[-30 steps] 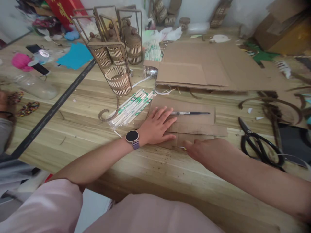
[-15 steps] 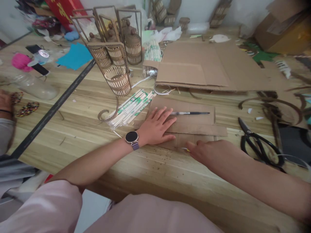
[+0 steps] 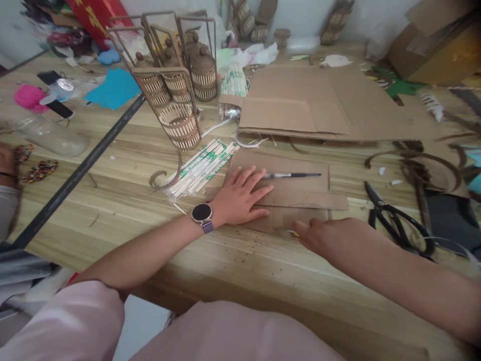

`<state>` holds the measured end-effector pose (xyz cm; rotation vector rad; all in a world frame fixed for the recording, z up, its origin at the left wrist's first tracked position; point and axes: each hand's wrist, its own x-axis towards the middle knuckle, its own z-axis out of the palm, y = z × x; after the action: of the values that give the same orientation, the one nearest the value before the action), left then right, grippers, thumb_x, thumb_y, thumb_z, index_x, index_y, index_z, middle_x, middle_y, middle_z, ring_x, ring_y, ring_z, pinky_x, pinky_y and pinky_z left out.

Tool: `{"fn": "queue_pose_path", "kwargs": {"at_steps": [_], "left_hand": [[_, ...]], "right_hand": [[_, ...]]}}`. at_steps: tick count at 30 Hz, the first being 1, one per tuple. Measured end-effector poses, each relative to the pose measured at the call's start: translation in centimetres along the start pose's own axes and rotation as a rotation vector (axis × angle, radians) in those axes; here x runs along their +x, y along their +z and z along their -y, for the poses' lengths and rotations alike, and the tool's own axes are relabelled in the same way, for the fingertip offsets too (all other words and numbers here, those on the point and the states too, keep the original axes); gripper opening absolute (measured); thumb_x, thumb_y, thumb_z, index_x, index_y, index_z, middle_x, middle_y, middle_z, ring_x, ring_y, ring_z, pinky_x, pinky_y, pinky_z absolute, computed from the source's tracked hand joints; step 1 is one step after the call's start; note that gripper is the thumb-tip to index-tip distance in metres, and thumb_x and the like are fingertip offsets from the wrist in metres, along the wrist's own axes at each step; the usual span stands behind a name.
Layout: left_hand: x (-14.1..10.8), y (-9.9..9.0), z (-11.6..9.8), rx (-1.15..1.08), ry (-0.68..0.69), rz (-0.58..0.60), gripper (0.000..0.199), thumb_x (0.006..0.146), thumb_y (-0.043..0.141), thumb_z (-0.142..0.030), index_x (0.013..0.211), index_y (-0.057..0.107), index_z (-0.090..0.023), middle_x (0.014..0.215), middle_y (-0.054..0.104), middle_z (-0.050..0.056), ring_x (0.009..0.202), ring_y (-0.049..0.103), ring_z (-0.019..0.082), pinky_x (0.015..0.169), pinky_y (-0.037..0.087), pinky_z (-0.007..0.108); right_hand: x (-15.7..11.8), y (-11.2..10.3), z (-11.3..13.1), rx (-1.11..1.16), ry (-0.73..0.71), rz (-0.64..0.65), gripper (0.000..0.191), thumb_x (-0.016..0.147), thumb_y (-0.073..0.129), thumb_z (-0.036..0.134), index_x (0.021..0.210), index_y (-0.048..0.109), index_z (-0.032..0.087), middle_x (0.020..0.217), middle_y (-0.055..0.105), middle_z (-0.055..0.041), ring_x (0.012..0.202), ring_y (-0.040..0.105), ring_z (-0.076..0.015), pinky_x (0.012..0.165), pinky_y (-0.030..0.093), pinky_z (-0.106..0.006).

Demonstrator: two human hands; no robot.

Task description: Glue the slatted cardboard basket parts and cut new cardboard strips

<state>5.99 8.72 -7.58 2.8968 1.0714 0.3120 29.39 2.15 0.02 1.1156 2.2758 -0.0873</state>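
Observation:
My left hand (image 3: 242,198) lies flat with fingers spread, pressing on a cardboard sheet (image 3: 300,163) and a narrower cardboard strip (image 3: 311,200) across it. A dark pen (image 3: 300,175) rests on the sheet just beyond my fingers. Closed in a pinch, my right hand (image 3: 330,238) holds a small utility knife (image 3: 296,233); only its pale blade tip and a bit of yellow show, the rest being hidden by the hand. The blade tip is at the near edge of the cardboard, below the strip.
Black-handled scissors (image 3: 398,220) lie to the right. Wrapped chopsticks (image 3: 203,168) are left of the cardboard, below woven stick baskets (image 3: 180,125) with tall handles. Large cardboard sheets (image 3: 293,100) lie behind. Another person's hand (image 3: 5,160) is at far left beside a plastic bottle (image 3: 52,135).
My right hand has moved slightly right with the knife along the near edge of the cardboard. My left hand stays on the cardboard. The whole view has shifted a little.

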Motion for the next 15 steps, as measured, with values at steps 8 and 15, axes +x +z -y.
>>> {"fn": "queue_pose_path", "kwargs": {"at_steps": [8, 15], "left_hand": [[0.07, -0.19, 0.02, -0.010, -0.004, 0.009, 0.065, 0.096, 0.049, -0.064, 0.148, 0.051, -0.025, 0.163, 0.033, 0.016, 0.152, 0.025, 0.039, 0.122, 0.019, 0.064], [0.05, -0.08, 0.06, -0.026, -0.006, -0.003, 0.063, 0.096, 0.051, -0.063, 0.147, 0.052, -0.025, 0.164, 0.032, 0.016, 0.152, 0.024, 0.040, 0.122, 0.019, 0.064]], "right_hand": [[-0.05, 0.94, -0.49, 0.035, 0.034, -0.041, 0.028, 0.085, 0.051, 0.003, 0.103, 0.065, 0.019, 0.069, 0.071, -0.0042, 0.054, 0.068, -0.0189, 0.042, 0.013, -0.028], [-0.26, 0.65, -0.65, 0.019, 0.054, 0.020, 0.025, 0.088, 0.053, 0.004, 0.103, 0.067, 0.019, 0.074, 0.073, -0.0058, 0.056, 0.069, -0.0178, 0.042, 0.014, -0.027]]}}
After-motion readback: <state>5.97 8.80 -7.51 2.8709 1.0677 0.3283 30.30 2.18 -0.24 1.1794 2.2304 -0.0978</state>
